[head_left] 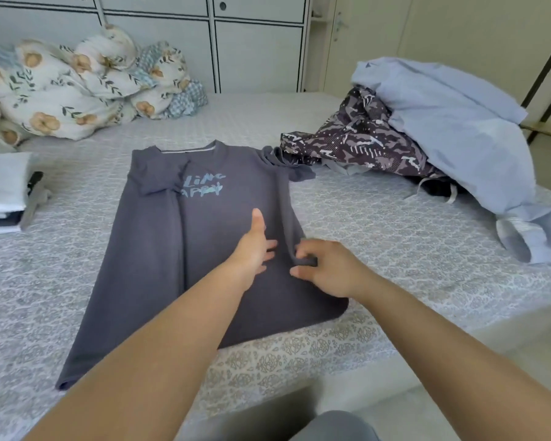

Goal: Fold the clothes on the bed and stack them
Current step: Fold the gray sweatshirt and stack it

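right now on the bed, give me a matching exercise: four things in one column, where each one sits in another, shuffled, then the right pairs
Things:
1. grey t-shirt
2. floral duvet
3. light blue shirt
4. folded stack

Places:
A. bunched at the far left, by the cupboards
B. at the left edge of the bed
C. spread flat in the middle, under both hands
D. heaped at the right over a dark patterned garment

Pairs: 1-C, 2-A, 3-D, 4-B

Bed (395, 249) w/ grey tee (188, 249), clothes pile (427, 122), folded stack (4, 192), duvet (77, 84).
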